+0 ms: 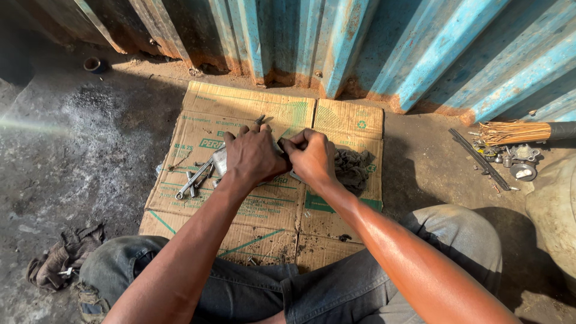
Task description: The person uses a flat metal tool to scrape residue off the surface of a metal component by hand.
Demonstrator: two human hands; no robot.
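Note:
My left hand [252, 156] is closed over a small grey metal part [219, 161] above a flattened cardboard sheet [252, 210] on the ground. A thin dark tool tip [260, 120] sticks up past its fingers. My right hand [312, 157] is pressed against the left one, fingers pinched on the same part; what it grips is mostly hidden. A dark greasy rag [353, 168] lies just right of my right hand. Wrenches [195, 179] lie on the cardboard left of my left hand.
A rusty blue corrugated metal wall [360, 48] stands close behind the cardboard. A straw broom [510, 132], a dark metal bar [480, 159] and small engine parts [521, 162] lie at right. A crumpled cloth [63, 255] sits at lower left, a small cup [92, 63] at upper left.

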